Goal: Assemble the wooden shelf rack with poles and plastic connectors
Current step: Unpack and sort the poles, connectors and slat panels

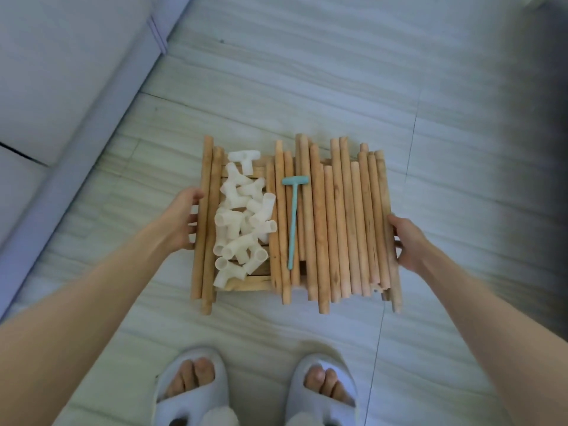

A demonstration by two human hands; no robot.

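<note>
I see both hands gripping a stack of wooden slat panels [246,282] from its sides, held above the tiled floor [307,72]. My left hand [181,219] curls its fingers under the stack's left edge; my right hand [405,244] clasps the right edge, fingers hidden underneath. Between the hands, on top: wooden poles [338,216] lying side by side, a heap of white plastic connectors [242,219] nearer the left hand, a teal plastic mallet [293,216] mid-stack. Slippers [190,392] below, white sofa [61,87] beyond the left hand.

Single head-mounted wide-angle view, facing steeply down from standing height at the floor [338,72], poles [338,216] centred; no second view.
</note>
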